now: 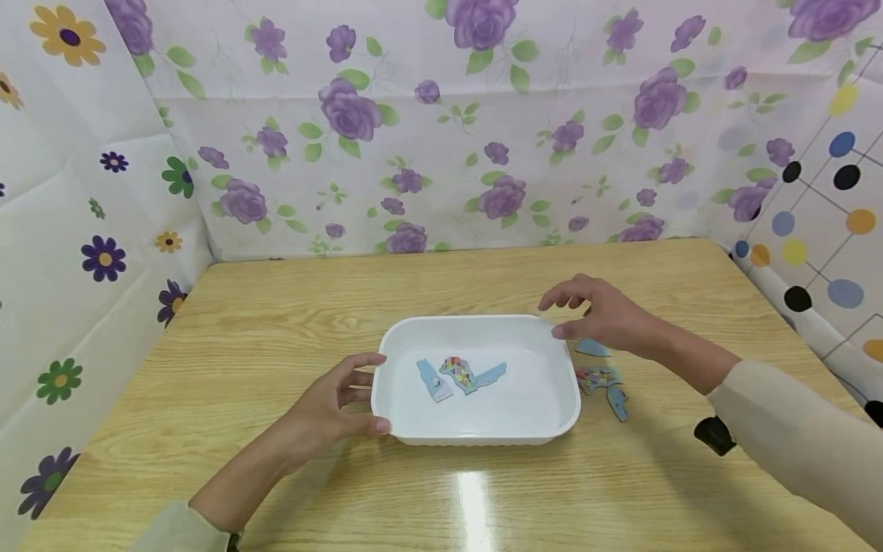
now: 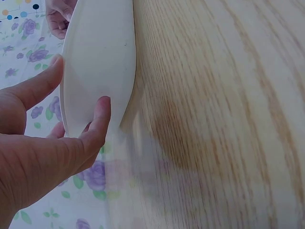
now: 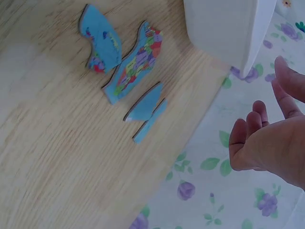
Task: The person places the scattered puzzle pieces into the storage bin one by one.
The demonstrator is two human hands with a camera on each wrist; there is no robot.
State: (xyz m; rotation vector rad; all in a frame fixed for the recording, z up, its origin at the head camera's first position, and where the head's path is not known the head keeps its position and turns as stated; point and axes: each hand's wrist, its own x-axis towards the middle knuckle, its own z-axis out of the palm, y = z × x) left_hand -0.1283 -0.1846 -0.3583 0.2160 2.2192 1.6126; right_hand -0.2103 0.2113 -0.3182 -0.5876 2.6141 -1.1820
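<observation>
A white plastic tray sits on the table with three flat puzzle-like pieces inside, one multicoloured and two mainly blue. My left hand holds the tray's left end, its thumb by the front corner and its fingers bent along the rim and outer wall. Above the back right corner hovers my right hand, fingers loosely bent, with nothing in it and apart from the tray. Beyond the tray's right side lie several more pieces, including a multicoloured one and a blue one.
The wood-grain table meets a flower-printed cloth at the back. More printed cloth hangs on the left and a dotted one on the right. A black band shows at my right wrist.
</observation>
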